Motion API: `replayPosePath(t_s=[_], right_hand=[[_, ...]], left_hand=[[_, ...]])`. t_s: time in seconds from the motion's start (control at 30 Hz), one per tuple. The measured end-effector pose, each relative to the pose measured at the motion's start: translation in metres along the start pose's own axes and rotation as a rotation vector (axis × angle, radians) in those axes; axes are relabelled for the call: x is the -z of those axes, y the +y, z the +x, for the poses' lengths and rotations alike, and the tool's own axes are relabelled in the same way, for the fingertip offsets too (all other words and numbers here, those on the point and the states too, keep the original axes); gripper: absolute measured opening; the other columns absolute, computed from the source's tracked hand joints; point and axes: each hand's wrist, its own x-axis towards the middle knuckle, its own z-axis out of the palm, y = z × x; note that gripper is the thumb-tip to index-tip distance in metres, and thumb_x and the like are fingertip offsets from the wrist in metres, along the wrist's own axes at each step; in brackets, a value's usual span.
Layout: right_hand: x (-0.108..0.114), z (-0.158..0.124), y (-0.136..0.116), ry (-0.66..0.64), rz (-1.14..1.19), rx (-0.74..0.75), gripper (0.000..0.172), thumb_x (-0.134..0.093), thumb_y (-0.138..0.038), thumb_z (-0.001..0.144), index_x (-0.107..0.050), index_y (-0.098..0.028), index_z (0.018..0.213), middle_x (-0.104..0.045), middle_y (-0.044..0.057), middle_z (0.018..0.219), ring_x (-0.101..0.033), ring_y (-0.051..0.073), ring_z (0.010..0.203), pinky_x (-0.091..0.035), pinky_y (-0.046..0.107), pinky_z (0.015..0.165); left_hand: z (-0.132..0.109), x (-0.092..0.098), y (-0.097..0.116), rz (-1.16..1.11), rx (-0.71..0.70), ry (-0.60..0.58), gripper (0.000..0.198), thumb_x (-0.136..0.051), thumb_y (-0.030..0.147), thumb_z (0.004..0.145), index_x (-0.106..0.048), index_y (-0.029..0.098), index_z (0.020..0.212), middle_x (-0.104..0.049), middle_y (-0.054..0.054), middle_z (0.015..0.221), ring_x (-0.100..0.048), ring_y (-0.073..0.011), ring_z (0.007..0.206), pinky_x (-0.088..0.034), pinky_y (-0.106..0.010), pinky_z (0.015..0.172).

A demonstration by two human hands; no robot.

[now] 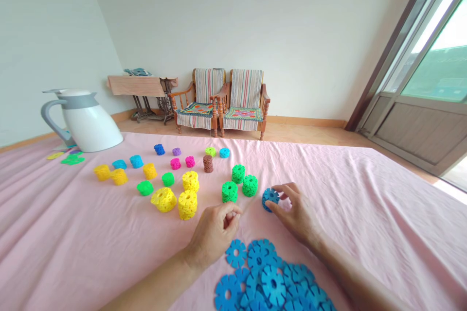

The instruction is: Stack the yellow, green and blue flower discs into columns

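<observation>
My right hand (292,206) has its thumb and fingers around a short stack of blue notched discs (270,199) standing on the pink cloth. My left hand (219,228) is closed, thumb against bent fingers, above the cloth; whether anything small is in it is hidden. It is just in front of the green stacks (229,192). Below both hands lies a loose pile of blue discs (273,284), with a single blue disc (236,253) at its upper left edge. Yellow stacks (188,205) stand left of my left hand.
Smaller stacks in orange, pink, purple, blue, green and brown (207,164) stand farther back on the pink cloth (350,189). A white jug (91,124) and a few loose discs (73,159) are at the far left. Two chairs (242,97) stand beyond the table.
</observation>
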Motion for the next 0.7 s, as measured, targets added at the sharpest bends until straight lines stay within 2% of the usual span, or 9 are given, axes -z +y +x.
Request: replayPosePath(t_s=[0.37, 0.47, 0.53, 0.6, 0.67, 0.7], right_hand=[[-0.003, 0.0, 0.001, -0.004, -0.03, -0.004, 0.031, -0.063, -0.041, 0.075, -0.063, -0.02, 0.099, -0.058, 0.004, 0.094, -0.06, 0.016, 0.07, -0.048, 0.035, 0.072], [0.006, 0.0, -0.004, 0.035, -0.02, 0.011, 0.036, -0.063, -0.043, 0.076, -0.062, -0.019, 0.102, -0.058, 0.006, 0.097, -0.06, 0.017, 0.073, -0.048, 0.036, 0.07], [0.018, -0.002, -0.012, 0.014, 0.004, 0.03, 0.027, -0.061, -0.041, 0.078, -0.063, -0.019, 0.094, -0.059, 0.006, 0.091, -0.059, 0.018, 0.074, -0.047, 0.035, 0.068], [0.033, -0.005, -0.024, -0.138, 0.048, 0.062, 0.014, -0.058, -0.033, 0.08, -0.064, -0.02, 0.081, -0.06, 0.004, 0.081, -0.058, 0.017, 0.071, -0.046, 0.032, 0.066], [0.047, -0.009, -0.036, -0.433, 0.119, 0.103, 0.008, -0.057, -0.022, 0.079, -0.065, -0.021, 0.078, -0.061, 0.002, 0.078, -0.058, 0.015, 0.068, -0.046, 0.029, 0.063], [0.053, -0.012, -0.042, -0.575, 0.145, 0.113, 0.013, -0.057, -0.017, 0.076, -0.066, -0.022, 0.084, -0.061, 0.001, 0.079, -0.058, 0.015, 0.069, -0.047, 0.028, 0.064]], left_hand=[[0.001, 0.002, 0.002, -0.021, 0.008, -0.01, 0.016, -0.05, 0.018, 0.082, -0.065, 0.016, 0.079, -0.054, 0.003, 0.053, -0.05, -0.0098, 0.047, -0.036, -0.017, 0.046], [0.001, 0.003, 0.002, -0.027, 0.007, -0.022, 0.017, -0.049, 0.016, 0.082, -0.065, 0.016, 0.079, -0.054, 0.003, 0.054, -0.05, -0.0097, 0.048, -0.036, -0.017, 0.046], [0.001, 0.003, 0.003, -0.025, 0.001, -0.034, 0.017, -0.048, 0.015, 0.082, -0.065, 0.015, 0.079, -0.054, 0.003, 0.054, -0.05, -0.0096, 0.048, -0.036, -0.018, 0.047], [0.001, 0.004, 0.005, -0.012, -0.027, -0.06, 0.016, -0.049, 0.013, 0.08, -0.064, 0.015, 0.076, -0.054, 0.003, 0.055, -0.05, -0.0095, 0.049, -0.036, -0.018, 0.048], [0.0, 0.007, 0.009, 0.007, -0.099, -0.118, 0.013, -0.05, 0.01, 0.077, -0.062, 0.015, 0.073, -0.054, 0.003, 0.057, -0.049, -0.0095, 0.051, -0.036, -0.018, 0.049], [-0.001, 0.009, 0.012, 0.017, -0.146, -0.156, 0.011, -0.052, 0.01, 0.075, -0.062, 0.015, 0.072, -0.054, 0.003, 0.059, -0.049, -0.0093, 0.052, -0.036, -0.019, 0.049]])
